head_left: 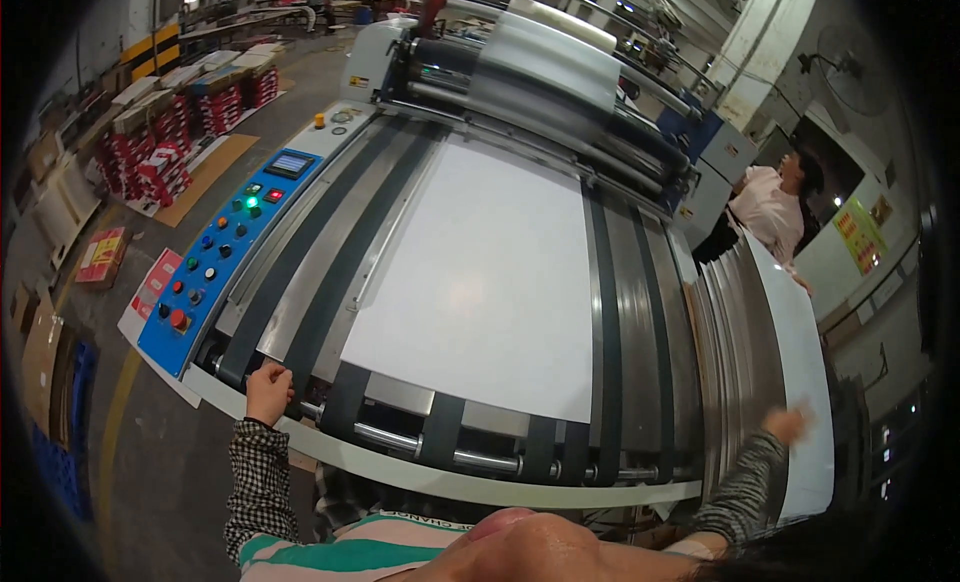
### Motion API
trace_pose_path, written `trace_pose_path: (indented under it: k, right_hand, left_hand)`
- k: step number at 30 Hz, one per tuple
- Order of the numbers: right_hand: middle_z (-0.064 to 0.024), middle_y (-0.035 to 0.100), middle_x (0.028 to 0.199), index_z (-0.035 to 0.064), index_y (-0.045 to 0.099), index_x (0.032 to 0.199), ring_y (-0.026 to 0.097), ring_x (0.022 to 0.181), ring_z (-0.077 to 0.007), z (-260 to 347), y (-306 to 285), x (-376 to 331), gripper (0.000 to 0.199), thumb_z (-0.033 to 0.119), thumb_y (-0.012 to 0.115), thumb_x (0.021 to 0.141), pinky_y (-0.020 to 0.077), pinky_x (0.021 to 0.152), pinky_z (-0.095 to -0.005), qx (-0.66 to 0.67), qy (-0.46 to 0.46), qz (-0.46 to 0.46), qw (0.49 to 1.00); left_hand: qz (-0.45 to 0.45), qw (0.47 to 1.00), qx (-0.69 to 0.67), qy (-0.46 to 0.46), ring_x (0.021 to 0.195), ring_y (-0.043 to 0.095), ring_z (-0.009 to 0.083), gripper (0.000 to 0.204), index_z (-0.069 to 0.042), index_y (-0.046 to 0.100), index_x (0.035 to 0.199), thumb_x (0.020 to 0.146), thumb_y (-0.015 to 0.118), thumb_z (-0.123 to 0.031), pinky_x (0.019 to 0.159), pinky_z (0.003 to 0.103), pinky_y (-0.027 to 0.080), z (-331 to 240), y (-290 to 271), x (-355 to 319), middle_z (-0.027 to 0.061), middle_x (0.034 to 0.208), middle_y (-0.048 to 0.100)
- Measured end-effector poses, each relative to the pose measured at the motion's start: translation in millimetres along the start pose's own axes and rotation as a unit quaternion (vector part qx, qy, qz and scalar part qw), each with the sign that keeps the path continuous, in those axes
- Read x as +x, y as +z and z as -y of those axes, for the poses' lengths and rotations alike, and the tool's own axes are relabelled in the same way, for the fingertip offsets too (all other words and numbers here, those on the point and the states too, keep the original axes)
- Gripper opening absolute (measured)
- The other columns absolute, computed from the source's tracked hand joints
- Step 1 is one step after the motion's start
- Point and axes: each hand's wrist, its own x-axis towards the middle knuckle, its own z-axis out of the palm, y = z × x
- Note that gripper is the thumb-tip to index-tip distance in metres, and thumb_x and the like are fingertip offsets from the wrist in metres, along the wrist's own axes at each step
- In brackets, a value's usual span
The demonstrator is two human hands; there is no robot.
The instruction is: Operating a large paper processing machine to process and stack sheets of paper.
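A large white sheet (480,272) lies flat on the dark conveyor belts (330,282) of a big feeding machine. My left hand (268,392) rests in a loose fist on the machine's near left edge, next to a belt and holding nothing that I can see. My right hand (790,424) is blurred at the far right, fingers spread, close to a stack of white sheets (800,342) beside the belts. Rollers (540,72) with a glossy film sit at the far end of the sheet.
A blue control panel (215,272) with coloured buttons and a small screen runs along the machine's left side. Stacks of red and white printed cartons (160,142) stand on the floor at left. Another person in a light shirt (770,212) stands at the right.
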Motion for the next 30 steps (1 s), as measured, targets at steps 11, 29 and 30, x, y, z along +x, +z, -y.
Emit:
trace_pose_path:
  k: [11, 29, 30]
  right_hand:
    - [-0.0238, 0.052, 0.09, -0.0091, 0.052, 0.09, 0.052, 0.084, -0.0361, 88, -69, -146, 0.028, 0.012, 0.044, 0.074, 0.0405, 0.075, -0.0417, 0.217, -0.359, 0.442, 0.793]
    - [-0.0179, 0.052, 0.104, 0.0022, 0.055, 0.098, 0.044, 0.102, -0.0315, 175, -174, -341, 0.029, 0.022, 0.047, 0.079, 0.0314, 0.088, -0.0443, 0.558, -0.254, 0.356, 0.705]
    - [-0.0184, 0.044, 0.114, 0.0038, 0.05, 0.107, 0.034, 0.111, -0.0338, 164, -182, -338, 0.035, 0.026, 0.045, 0.08, 0.0228, 0.092, -0.0483, 0.502, -0.261, 0.372, 0.736]
  left_hand:
    - [0.337, 0.927, 0.05, 0.159, 0.071, 0.057, 0.0149, 0.028, 0.002, 0.056, 0.095, 0.076, 0.055, -0.018, 0.063, 0.026, 0.046, -31, 174, -42, 0.0112, 0.08, 0.06]
    - [0.325, 0.937, -0.097, -0.08, 0.073, 0.054, 0.0139, 0.024, 0.003, 0.055, 0.095, 0.074, 0.049, -0.007, 0.067, 0.024, 0.042, 10, 68, -47, 0.0076, 0.082, 0.058]
    - [0.303, 0.94, -0.13, -0.084, 0.074, 0.053, 0.0141, 0.024, 0.004, 0.055, 0.096, 0.074, 0.049, -0.007, 0.068, 0.024, 0.042, 13, 60, -48, 0.0075, 0.083, 0.058]
